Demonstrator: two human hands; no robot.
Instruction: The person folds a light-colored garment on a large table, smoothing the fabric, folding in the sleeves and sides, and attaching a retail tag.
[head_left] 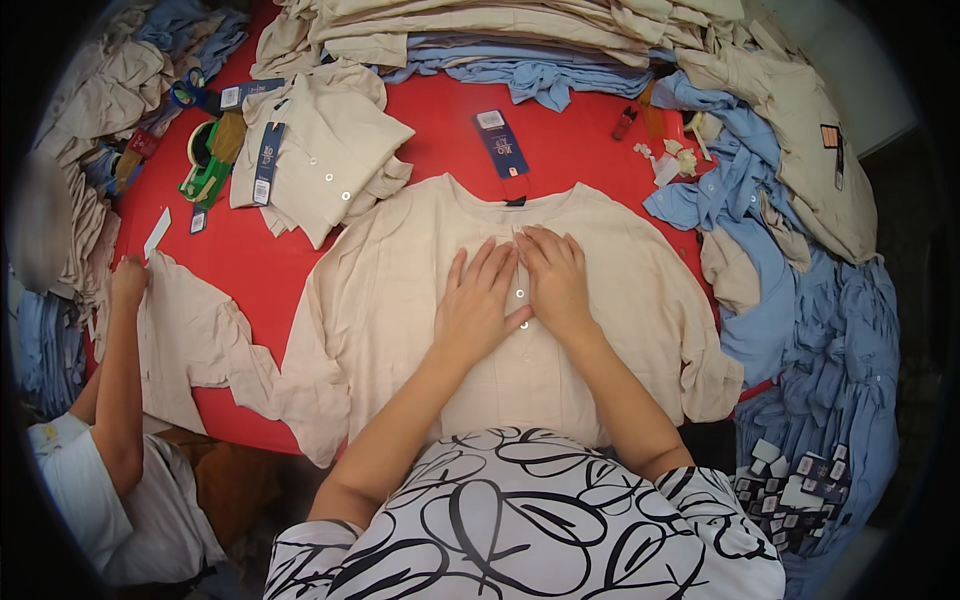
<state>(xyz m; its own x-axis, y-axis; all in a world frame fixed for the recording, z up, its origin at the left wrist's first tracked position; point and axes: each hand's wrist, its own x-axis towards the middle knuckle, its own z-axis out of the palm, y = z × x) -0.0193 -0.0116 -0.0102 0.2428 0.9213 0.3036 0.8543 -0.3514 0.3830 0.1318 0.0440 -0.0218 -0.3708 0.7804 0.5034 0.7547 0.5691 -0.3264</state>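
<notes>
A cream button-front blouse point(620, 260) lies spread on the red tabletop, its neckline toward the far side and its sleeves out to both sides. My left hand point(478, 305) rests flat on its chest, fingers stretched out and thumb pointing toward the buttons. Beside it my right hand point(556, 285) lies flat too, its fingertips at the top of the button placket point(521, 310). Small white buttons show between the two hands. Just beyond the neckline is a dark blue hang tag point(499, 144), lying on the table.
A folded cream shirt point(330, 140) and a green tape dispenser point(208, 160) lie at far left. Stacked cream garments point(520, 35) line the back. Blue garments point(840, 340) pile up on the right, with tags point(795, 490) below. A co-worker's hand point(128, 282) holds cream cloth at left.
</notes>
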